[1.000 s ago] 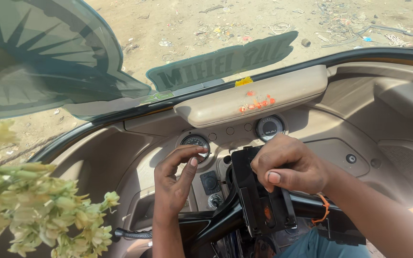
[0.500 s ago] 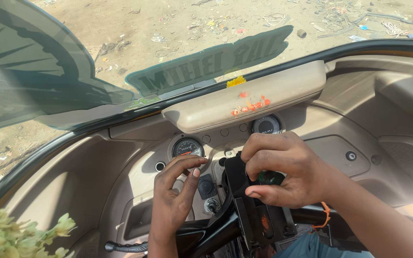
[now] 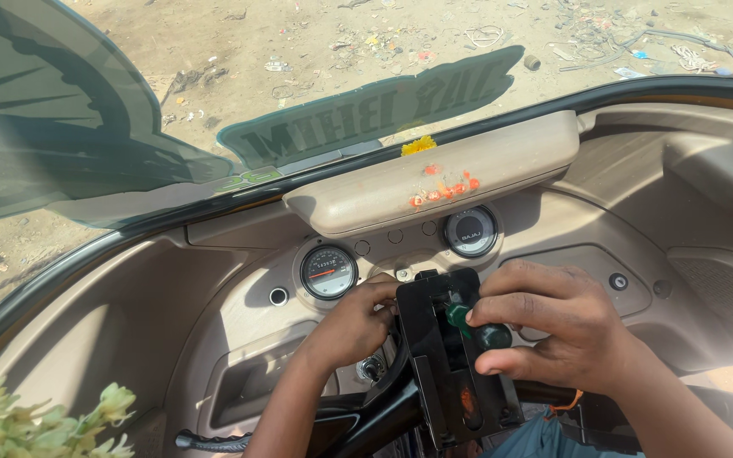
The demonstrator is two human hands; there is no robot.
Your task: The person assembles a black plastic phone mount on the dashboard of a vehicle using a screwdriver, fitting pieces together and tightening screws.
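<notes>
The right hand (image 3: 557, 326) clasps a green-handled screwdriver (image 3: 477, 326) against the black bracket (image 3: 447, 356), which the left hand (image 3: 354, 322) grips (steadying it).

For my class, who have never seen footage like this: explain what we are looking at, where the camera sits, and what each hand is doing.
The camera is worn on a person's head and looks down at their own two bare hands inside a small vehicle. Ahead are the beige dashboard, two round gauges and the windscreen, with littered dirt ground outside. The right hand holds a green-handled tool against a black bracket above the handlebar. The left hand touches the bracket's left edge. Pale flowers show at lower left.
</notes>
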